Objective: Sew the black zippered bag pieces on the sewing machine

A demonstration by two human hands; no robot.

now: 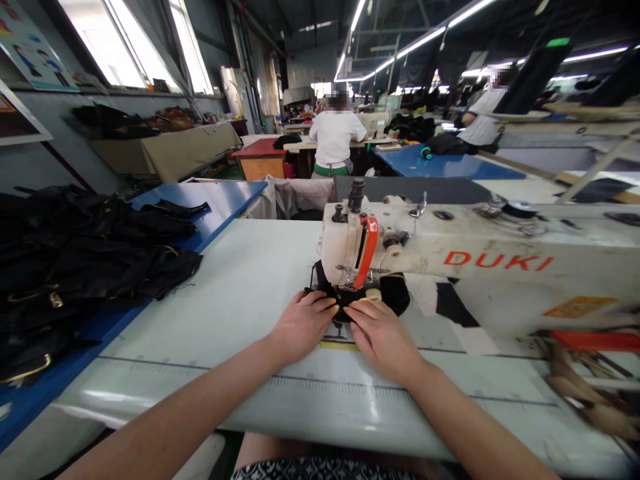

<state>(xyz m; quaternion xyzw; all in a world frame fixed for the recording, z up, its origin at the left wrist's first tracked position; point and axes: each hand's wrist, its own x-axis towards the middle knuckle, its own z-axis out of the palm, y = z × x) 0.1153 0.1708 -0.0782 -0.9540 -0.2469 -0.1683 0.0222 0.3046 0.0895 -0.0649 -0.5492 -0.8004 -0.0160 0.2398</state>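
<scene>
A small black fabric piece (395, 293) lies under the needle head of a white DUKI sewing machine (450, 257) on a pale green table (240, 293). My left hand (300, 325) rests on the near left part of the fabric, fingers curled and pressing it down. Just right of it, my right hand (383, 337) lies with fingers together, pinching the fabric close to the presser foot. An orange guard (367, 250) hangs on the machine head above both hands.
A heap of black garments (85, 260) covers a blue table (220, 200) at the left. Beyond the machine, a person in a white shirt (335, 137) sits facing away, and another person (483, 117) stands at the far right. Wooden strips (585, 393) lie at the right.
</scene>
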